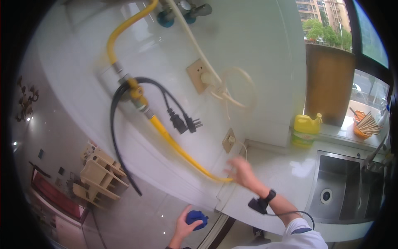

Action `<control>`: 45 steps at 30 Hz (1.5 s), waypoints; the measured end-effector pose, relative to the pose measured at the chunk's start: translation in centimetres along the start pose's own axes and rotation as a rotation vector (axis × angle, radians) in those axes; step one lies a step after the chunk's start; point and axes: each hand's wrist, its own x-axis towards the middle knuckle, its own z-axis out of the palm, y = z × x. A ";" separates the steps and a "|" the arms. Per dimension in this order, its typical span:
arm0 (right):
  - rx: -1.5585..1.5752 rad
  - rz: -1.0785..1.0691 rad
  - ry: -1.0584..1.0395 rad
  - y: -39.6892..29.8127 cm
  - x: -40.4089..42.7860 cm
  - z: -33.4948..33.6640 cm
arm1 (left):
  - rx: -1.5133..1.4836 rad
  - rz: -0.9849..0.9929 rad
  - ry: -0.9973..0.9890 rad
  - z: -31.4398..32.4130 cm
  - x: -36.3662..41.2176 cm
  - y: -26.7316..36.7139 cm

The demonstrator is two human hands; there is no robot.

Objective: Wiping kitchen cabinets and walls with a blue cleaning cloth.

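My left hand [182,224] grips a small, crumpled-looking blue object [196,219] between thumb and fingers, low in the picture beyond the counter's end. Blurred by motion, my right hand [242,171] is raised over the white countertop [273,174] with its fingers apart and nothing visible in them. It wears a black wristband with a small black device [257,205]. Behind this hand runs the yellow gas hose [186,155] along the wall; whether they touch I cannot tell. A black power cord [113,124] hangs over the yellow gas valve [136,92], its plug [194,124] dangling.
A wall socket [197,76] holds a plug with a coiled white cable; a lower socket [229,141] also has one. At right stand a yellow jug [306,130], a stainless steel sink [332,180] and an orange basket [362,132] of sticks. Wooden high chairs [98,176] stand at left.
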 end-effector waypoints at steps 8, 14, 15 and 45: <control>0.551 0.300 -1.085 -11.1 -12.4 2.9 | -0.202 0.246 -0.160 0.0 -6.3 -1.9; 0.823 0.638 -0.889 -13.5 -13.4 0.1 | 0.404 0.298 -0.258 -2.1 -8.1 -4.4; 0.817 0.636 -0.895 -13.5 -13.6 0.0 | 0.176 0.112 -0.239 -1.5 -7.8 -3.8; 0.049 -0.826 -0.264 -7.9 33.1 -11.8 | 0.390 0.423 0.837 0.8 8.4 5.6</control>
